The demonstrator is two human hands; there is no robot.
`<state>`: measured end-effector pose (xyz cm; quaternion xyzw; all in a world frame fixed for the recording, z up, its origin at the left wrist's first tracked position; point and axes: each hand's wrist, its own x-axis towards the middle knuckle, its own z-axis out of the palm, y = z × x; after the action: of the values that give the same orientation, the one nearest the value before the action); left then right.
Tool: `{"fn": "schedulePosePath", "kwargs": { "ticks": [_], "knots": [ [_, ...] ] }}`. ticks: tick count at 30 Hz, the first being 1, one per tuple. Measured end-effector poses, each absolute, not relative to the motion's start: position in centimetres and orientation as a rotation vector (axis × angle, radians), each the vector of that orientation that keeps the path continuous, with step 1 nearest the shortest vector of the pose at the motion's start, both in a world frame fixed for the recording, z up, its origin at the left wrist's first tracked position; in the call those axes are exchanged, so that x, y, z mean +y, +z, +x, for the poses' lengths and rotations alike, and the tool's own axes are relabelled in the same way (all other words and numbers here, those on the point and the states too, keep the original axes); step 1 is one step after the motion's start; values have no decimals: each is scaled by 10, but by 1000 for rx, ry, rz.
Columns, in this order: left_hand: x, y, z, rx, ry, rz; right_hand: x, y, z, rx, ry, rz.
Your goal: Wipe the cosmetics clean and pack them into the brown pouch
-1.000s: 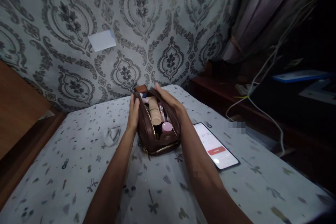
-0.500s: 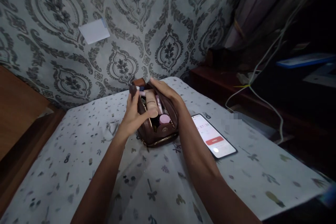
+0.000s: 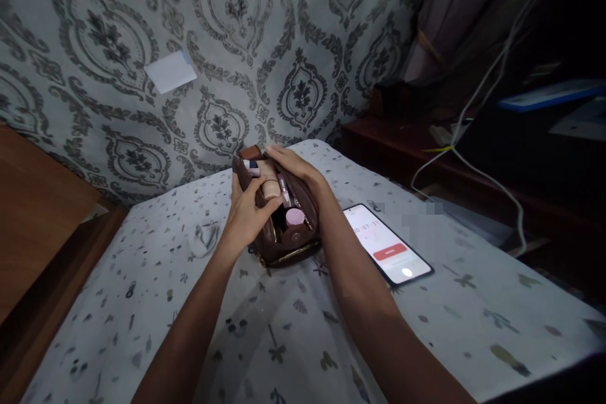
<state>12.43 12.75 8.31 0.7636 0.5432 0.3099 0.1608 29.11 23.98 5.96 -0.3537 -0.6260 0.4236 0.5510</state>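
Left hand [image 3: 242,219], half-curled, touches one beige bottle [image 3: 270,187] inside one brown bag [image 3: 281,248]; right hand [image 3: 297,165], nearly flat, touches the bag; both grips unclear.

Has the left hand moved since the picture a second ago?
Yes: rightward, judged against the phone. The left hand has reached over from the left side of the brown bag to the beige bottle inside.

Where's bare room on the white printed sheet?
Sheet: left of the crumpled white item; between left forearm and right forearm, nearer than the brown leather pouch; right of the right forearm, nearer than the black-edged rectangular phone. Crowded: the pouch, with left hand and right hand at it; also right forearm beside phone.
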Motion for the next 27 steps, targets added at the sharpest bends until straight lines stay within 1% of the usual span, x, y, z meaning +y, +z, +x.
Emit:
{"fn": "schedulePosePath", "kwargs": {
  "ticks": [6, 19, 22, 27],
  "knots": [
    [115, 83, 118, 1480, 833, 2207, 234, 63, 291, -1491, 1006, -801],
    [98, 90, 136, 1674, 619, 2246, 241, 63, 296, -1592, 821, -1134],
    [98, 88, 136, 1672, 631, 2263, 241, 63, 296, -1598, 811, -1165],
    [102, 79, 134, 1614, 751, 2344, 243, 60, 297, -1562, 786, -1173]
  ]
}}
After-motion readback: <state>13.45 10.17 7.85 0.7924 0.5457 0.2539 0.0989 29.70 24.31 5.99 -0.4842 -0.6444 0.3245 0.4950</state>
